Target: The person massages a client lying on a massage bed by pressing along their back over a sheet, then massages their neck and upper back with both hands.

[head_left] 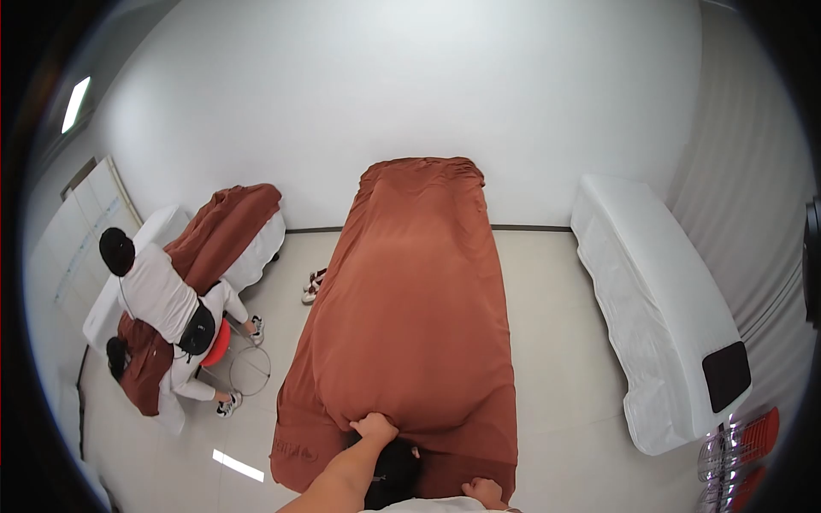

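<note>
A person lies under a reddish-brown sheet [410,299] on the middle massage bed, and the dark hair of the head [395,470] shows at the near end. My left hand [374,426] is closed on the sheet over the shoulder, just beside the head. Whether it also grips the shoulder beneath, I cannot tell. To the right of the head, my right hand [484,492] is curled into a fist low over the brown cloth at the bed's near end. Nothing shows in that fist. The body's outline bulges under the cloth.
On the left, a co-worker [162,295] sits on a red stool [215,344] beside another bed with a brown-covered person. Shoes [314,287] lie on the floor left of my bed. A white-covered bed [654,299] stands right, with red-seated stools [757,436] near its end.
</note>
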The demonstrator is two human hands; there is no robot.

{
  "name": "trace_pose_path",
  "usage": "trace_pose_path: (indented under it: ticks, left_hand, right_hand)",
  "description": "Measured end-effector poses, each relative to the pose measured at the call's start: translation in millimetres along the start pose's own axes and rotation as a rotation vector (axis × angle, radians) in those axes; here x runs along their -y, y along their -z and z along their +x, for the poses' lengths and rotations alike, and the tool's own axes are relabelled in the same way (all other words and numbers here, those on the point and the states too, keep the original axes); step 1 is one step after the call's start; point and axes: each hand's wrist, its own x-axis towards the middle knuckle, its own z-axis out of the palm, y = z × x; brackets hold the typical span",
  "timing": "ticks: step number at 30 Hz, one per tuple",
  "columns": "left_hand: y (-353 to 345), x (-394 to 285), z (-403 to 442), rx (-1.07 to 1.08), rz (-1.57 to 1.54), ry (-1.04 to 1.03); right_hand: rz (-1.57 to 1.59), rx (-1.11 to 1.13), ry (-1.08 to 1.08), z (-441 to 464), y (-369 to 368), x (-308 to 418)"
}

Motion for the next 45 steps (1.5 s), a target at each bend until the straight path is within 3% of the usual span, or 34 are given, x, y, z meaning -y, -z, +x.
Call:
trace_pose_path:
  ticks: [9, 12, 20, 25, 32, 36, 38, 41, 45]
  left_hand:
    - [-8, -13, -11, -0.02, 0.054, 0.184]
    - [-6, -12, -15, -0.11, 0.005, 0.115]
    - [-5, 3, 0, -0.072, 0.004, -0.057]
    - [-10, -18, -13, -0.117, 0.082, 0.249]
    - [-1, 4, -3, -0.128, -0.022, -0.056]
    - [-6, -1, -5, -0.085, -0.048, 0.011]
    - [-13, -9, -6, -0.115, -0.007, 0.176]
    - [-4, -18, -13, -0.092, 0.086, 0.255]
    - [6, -7, -6, -0.027, -0.032, 0.089]
  right_hand:
    - [-0.021, -0.079, 0.021, 2, -8, -1]
    - [-0.025, -0.059, 0.012, 0, -1, 4]
    - [-0.032, -0.085, 0.021, 1, -5, 3]
    - [-0.021, -0.087, -0.002, 1, -6, 2]
    - [-0.02, -0.06, 0.0, -2, -2, 6]
    - [-0.026, -0.042, -0.021, 0, 1, 9]
    - [-0.032, -0.059, -0.006, -1, 1, 9]
    - [-0.028, -0.069, -0.002, -1, 3, 11]
    - [-0.025, -0.064, -0.006, -3, 4, 13]
